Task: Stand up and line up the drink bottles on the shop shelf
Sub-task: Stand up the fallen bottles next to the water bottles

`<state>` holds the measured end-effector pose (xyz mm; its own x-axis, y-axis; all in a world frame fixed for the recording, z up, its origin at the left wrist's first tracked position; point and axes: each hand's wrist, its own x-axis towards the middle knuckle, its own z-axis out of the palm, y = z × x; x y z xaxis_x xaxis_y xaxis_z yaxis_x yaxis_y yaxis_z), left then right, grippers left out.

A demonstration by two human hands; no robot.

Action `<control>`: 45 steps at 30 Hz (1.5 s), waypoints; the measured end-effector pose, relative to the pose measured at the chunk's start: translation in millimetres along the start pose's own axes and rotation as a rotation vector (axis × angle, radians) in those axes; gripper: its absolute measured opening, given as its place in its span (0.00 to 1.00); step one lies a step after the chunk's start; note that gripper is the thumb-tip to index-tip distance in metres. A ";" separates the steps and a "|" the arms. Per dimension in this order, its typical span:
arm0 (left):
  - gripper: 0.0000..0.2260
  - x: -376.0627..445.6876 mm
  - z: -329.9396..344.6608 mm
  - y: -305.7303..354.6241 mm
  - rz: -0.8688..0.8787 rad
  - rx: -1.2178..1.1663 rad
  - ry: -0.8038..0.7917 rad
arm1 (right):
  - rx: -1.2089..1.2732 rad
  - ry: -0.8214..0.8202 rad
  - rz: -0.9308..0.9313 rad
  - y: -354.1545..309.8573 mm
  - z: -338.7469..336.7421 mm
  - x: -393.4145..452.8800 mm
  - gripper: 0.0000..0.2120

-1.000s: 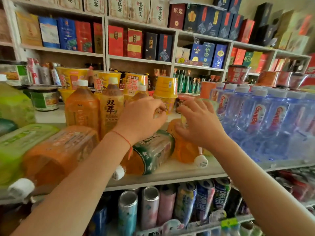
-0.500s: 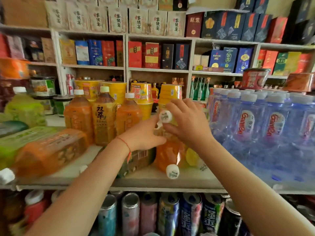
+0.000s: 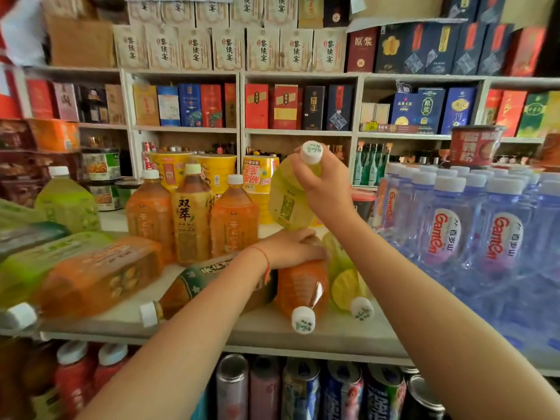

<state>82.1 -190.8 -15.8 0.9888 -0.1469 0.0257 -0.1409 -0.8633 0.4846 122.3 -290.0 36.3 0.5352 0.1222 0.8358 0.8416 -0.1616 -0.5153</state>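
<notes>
My right hand (image 3: 322,187) grips a yellow-green drink bottle (image 3: 288,198) by its neck, just under the white cap, and holds it tilted above the shelf (image 3: 266,331). My left hand (image 3: 292,248) rests on an orange bottle (image 3: 301,291) that lies on its side, cap toward me. Beside that one lies a yellow bottle (image 3: 345,283), and a green-labelled bottle (image 3: 194,286) lies under my left forearm. Three orange tea bottles (image 3: 192,216) stand upright in a row behind them.
Several bottles lie on their sides at the left, among them an orange one (image 3: 91,280). A green bottle (image 3: 69,201) stands at the far left. Wrapped water bottles (image 3: 472,225) fill the right. Yellow noodle cups (image 3: 215,169) stand behind; cans (image 3: 300,389) sit on the shelf below.
My right hand has lifted the yellow-green bottle higher and more upright. My left hand has moved down and to the right onto the lying orange bottle.
</notes>
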 end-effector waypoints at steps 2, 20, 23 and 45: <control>0.41 -0.6 -5.3 2.6 -0.011 0.067 0.006 | 0.003 0.023 0.034 6.7 -0.1 3.9 0.09; 0.27 -37.7 -12.3 -45.9 -0.018 0.434 0.366 | -0.297 -0.496 0.472 36.4 37.1 20.1 0.16; 0.25 -44.0 -12.5 -41.3 0.058 0.339 0.387 | -0.482 -0.567 0.477 33.0 24.4 14.6 0.25; 0.23 -71.8 42.5 -26.5 0.690 0.188 0.676 | 0.094 -0.284 0.243 -10.2 -50.5 -113.4 0.18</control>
<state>12.8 -177.9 -67.6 0.4979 -0.3914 0.7739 -0.6454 -0.7633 0.0293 49.4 -351.7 -43.7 0.7077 0.3603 0.6078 0.6834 -0.1308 -0.7182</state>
